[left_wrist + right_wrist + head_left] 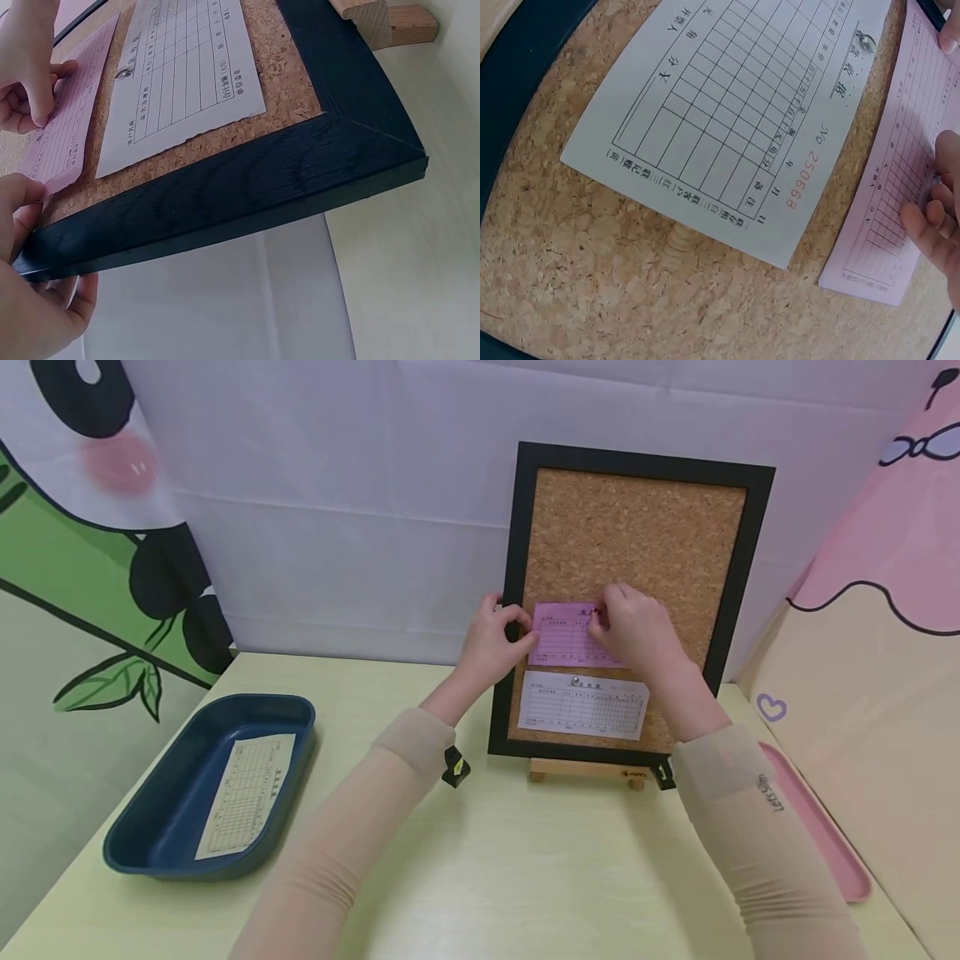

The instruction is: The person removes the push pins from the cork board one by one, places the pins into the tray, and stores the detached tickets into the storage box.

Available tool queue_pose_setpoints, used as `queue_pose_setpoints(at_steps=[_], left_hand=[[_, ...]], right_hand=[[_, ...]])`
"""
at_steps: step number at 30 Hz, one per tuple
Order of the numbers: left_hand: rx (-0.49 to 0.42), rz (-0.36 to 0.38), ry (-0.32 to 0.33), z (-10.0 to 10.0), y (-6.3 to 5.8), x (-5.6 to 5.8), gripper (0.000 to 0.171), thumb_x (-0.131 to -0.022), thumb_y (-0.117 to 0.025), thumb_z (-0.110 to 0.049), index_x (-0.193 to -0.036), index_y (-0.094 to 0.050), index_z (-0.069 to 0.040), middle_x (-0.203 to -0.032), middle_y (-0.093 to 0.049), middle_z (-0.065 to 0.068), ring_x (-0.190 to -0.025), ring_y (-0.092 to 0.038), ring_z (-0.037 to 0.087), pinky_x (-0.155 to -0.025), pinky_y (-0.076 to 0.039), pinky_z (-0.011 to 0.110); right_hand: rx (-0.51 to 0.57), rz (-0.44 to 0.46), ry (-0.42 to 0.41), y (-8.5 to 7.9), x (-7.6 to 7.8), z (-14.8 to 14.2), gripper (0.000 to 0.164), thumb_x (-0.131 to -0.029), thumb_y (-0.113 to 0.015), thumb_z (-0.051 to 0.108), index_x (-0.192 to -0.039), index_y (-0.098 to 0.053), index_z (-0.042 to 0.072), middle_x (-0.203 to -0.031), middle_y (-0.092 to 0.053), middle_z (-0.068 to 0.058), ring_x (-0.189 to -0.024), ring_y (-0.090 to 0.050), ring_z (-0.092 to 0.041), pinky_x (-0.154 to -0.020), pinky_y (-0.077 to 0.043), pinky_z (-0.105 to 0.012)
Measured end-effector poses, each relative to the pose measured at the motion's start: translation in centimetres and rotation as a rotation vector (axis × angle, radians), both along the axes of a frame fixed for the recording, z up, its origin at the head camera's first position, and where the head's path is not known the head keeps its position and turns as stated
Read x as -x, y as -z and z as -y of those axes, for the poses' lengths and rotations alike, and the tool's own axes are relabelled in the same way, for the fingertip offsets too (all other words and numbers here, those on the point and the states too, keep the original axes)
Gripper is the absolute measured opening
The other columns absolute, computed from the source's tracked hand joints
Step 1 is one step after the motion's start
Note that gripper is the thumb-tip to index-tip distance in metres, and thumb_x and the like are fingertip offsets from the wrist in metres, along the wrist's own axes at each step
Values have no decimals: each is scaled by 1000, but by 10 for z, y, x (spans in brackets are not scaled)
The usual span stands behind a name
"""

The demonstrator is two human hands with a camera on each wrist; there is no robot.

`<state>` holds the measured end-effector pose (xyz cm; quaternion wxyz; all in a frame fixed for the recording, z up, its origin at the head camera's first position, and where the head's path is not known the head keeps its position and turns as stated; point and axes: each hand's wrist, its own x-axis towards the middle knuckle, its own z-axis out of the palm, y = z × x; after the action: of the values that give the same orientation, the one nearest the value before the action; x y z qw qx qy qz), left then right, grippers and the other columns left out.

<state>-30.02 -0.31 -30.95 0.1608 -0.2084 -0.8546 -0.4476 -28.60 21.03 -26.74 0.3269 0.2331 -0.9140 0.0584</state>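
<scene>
A framed corkboard [637, 535] leans upright on a small wooden stand [585, 767]. Across its lower half lies a pink receipt slip [562, 639], just above a white receipt slip [581, 714] fixed by a silver push pin [575, 680]. My left hand [491, 639] holds the pink slip's left edge between thumb and index finger; its other fingers reach around the black frame [202, 187]. My right hand [637, 627] presses at the pink slip's upper middle, fingertips pinched together on a small pin, mostly hidden by the fingers [922, 229].
On the left of the table [450, 893] stands a dark blue tray [150, 810] with another white receipt slip [251, 789] in it. A pink tray [825, 831] lies at the right edge, partly behind my right sleeve [742, 810]. A cloth backdrop [337, 527] hangs behind the board.
</scene>
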Motion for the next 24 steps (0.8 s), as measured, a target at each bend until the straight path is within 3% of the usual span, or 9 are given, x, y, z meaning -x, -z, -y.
queue_pose_setpoints(at_steps=[7, 13, 24], left_hand=[[13, 22, -13, -1, -2, 0, 11, -88, -66, -22, -88, -63, -12, -145, -33, 16, -134, -34, 34, -108, -33, 45], [6, 28, -11, -1, -3, 0, 11, -87, -67, -21, -88, -63, -11, -145, -33, 16, -134, -34, 35, -108, -32, 45], [7, 21, -10, -1, -3, 1, 11, -87, -66, -22, -88, -64, -11, -143, -35, 16, -133, -35, 34, -108, -33, 45]], right_hand=[[-34, -18, -19, 0, 1, -2, 16, -87, -62, 12, -90, -58, -3, -78, -60, -14, -63, -54, -23, -59, -51, -36], [36, -22, -42, -1, 0, -6, 13, -88, -62, 8, -92, -59, -4, -81, -60, -15, -67, -53, -23, -63, -52, -36], [40, -66, -36, 5, 3, -4, 16, -87, -62, 13, -86, -58, -2, -78, -58, -13, -64, -52, -23, -57, -49, -35]])
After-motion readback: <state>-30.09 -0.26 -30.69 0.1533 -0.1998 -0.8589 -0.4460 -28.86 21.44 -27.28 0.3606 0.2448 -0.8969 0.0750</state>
